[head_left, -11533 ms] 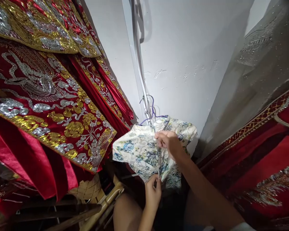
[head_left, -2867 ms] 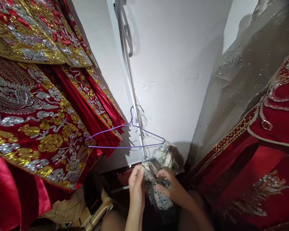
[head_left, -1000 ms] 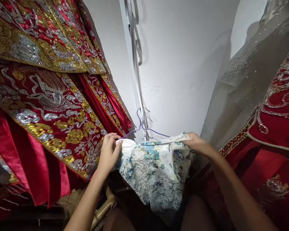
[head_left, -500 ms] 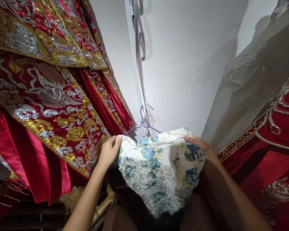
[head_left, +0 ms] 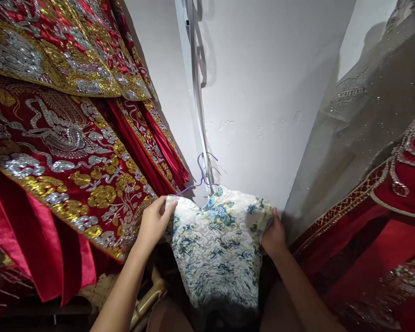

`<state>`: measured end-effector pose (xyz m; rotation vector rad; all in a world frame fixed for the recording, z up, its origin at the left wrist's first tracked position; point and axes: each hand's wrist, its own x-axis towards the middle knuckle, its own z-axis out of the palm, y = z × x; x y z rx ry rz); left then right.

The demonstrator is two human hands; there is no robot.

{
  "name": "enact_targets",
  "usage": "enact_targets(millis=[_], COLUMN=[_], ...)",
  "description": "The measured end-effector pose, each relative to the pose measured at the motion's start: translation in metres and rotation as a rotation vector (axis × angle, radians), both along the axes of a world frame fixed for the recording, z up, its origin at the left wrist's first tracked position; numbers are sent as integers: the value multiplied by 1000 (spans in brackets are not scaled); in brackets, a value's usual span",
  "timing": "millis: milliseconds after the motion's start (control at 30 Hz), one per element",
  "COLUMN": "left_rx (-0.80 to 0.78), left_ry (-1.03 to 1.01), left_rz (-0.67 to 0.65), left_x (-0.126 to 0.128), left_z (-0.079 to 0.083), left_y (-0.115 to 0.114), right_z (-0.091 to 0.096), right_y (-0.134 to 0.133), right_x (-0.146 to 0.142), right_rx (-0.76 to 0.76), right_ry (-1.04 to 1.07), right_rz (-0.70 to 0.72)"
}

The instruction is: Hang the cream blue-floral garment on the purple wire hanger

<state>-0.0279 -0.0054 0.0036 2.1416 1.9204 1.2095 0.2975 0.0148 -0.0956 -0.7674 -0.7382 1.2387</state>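
Note:
A white garment with blue, green and yellow flowers (head_left: 217, 240) hangs in front of me on a thin purple hanger (head_left: 202, 177). The hanger's hook is free at the top, and its arms go into the garment at the neckline. My left hand (head_left: 155, 221) pinches the left shoulder, thumb on top and the other fingers behind. At the right, my right hand (head_left: 275, 235) is closed on the edge of the right sleeve, with some of its fingers hidden by the cloth. The garment's lower end falls into shadow.
Red gowns with gold and silver embroidery (head_left: 79, 133) hang at the left. Another red beaded gown (head_left: 383, 230) and a sheer sparkling fabric (head_left: 346, 120) are on the right. A white metal upright (head_left: 193, 83) stands before the wall (head_left: 263, 69). Below left is a bamboo-like chair part (head_left: 150, 297).
My right hand has slid from the right shoulder down to the sleeve edge. The right shoulder has spread out over the hanger, and the neckline now lies open. My left hand stays at its shoulder.

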Motion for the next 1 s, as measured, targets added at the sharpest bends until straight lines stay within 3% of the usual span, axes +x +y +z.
enact_targets(millis=[100,233,300,367,467,500,533,600,700,767,867,933,1000], left_rx=[25,102,135,170,174,161,141,85,-130,-299,-434,-461,-426], left_ry=[36,-4,-77,-224,-544,-637,-716,-870,-1100,-1178,-1279,-1352,-1387], left_rz=[44,65,58,41,26,38,38,-37,-352,-562,-780,-861,-850], left_x=[8,22,26,30,37,41,47,62,93,111,127,129,125], left_z=[4,17,19,13,-8,-15,-21,-29,-28,-24,-25,-33,-45], left_y=[5,21,28,32,31,29,27,22,16,12,5,2,2], right_z=[18,65,82,91,87,82,74,54,26,15,11,9,7], right_y=[2,4,-11,-38,-75,-82,-85,-81,-66,-59,-63,-70,-75], right_x=[10,6,1,-3,-2,-2,-2,-4,-7,-5,3,11,20], right_rx=[-24,5,31,140,427,468,469,355,129,71,-1,-120,-236], right_ry=[55,13,-61,-254,-577,-610,-622,-647,-760,-736,-560,-407,-246], right_rz=[15,-58,27,262,877,978,987,726,284,231,350,313,159])
